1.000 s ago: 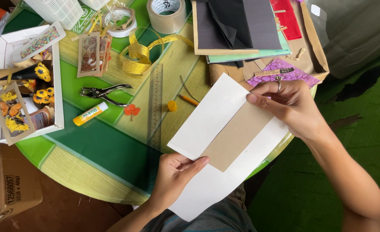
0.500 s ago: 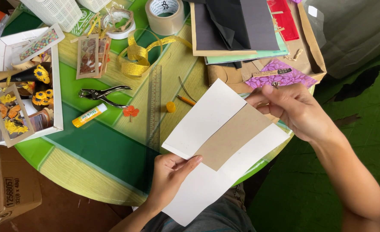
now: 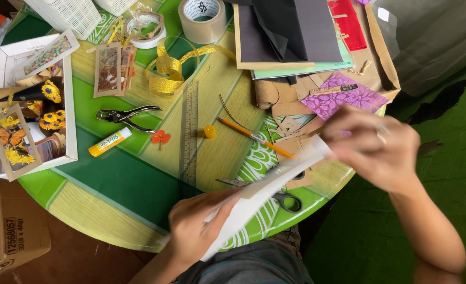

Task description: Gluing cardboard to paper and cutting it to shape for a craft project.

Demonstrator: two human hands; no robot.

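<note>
My left hand (image 3: pixel 198 223) grips the near end of a white paper sheet with a brown card (image 3: pixel 267 192), held above the front edge of the round green table (image 3: pixel 122 184). My right hand (image 3: pixel 372 144), blurred by motion, pinches the far end of the same sheet. The sheet is turned almost edge-on to the camera. Black-handled scissors (image 3: pixel 285 200) lie on the table just beneath it. An orange pencil (image 3: pixel 254 138) lies a little beyond.
A clear ruler (image 3: pixel 189 131), glue stick (image 3: pixel 109 142), hole punch (image 3: pixel 125 115), gold ribbon (image 3: pixel 169 68) and tape rolls (image 3: pixel 201 18) lie on the table. A white box of sunflower crafts (image 3: pixel 30 105) sits left. Stacked papers and a brown bag (image 3: pixel 317 47) lie at the back right.
Both hands have tilted the white sheet from lying flat and facing the camera to nearly edge-on. The scissors under it have come into view. My right hand is moving fast.
</note>
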